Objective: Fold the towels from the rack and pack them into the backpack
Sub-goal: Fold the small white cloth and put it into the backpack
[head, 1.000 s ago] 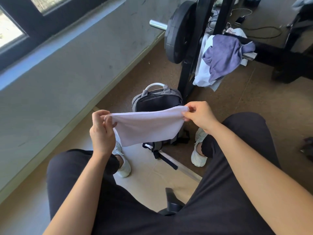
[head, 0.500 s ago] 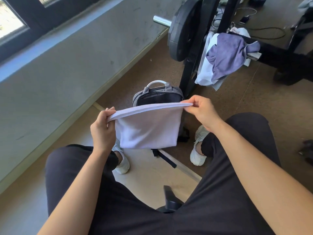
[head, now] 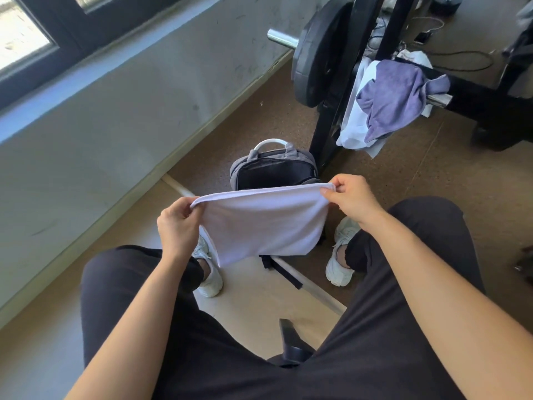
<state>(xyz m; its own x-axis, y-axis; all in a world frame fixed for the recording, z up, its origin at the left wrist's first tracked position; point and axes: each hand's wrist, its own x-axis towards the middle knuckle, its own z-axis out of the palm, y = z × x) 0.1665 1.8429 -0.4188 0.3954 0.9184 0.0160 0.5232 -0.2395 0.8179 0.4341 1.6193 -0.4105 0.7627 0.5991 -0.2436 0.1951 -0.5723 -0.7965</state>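
A pale lilac towel hangs doubled over between my hands, above my knees. My left hand pinches its left top corner and my right hand pinches its right top corner. Behind the towel a grey backpack stands upright on the floor with its top open and its white handle up; the towel hides its lower part. On the black rack at the upper right hang a purple towel and a white towel under it.
A barbell with a black weight plate sits on the rack's upright beside the backpack. A grey wall with a window runs along the left. Cables and a phone lie on the brown floor behind the rack. My shoes flank the backpack.
The folded towel now hangs straighter and lower between my hands, with its top edge drawn level. My hands keep their grip on the corners and have shifted only slightly.
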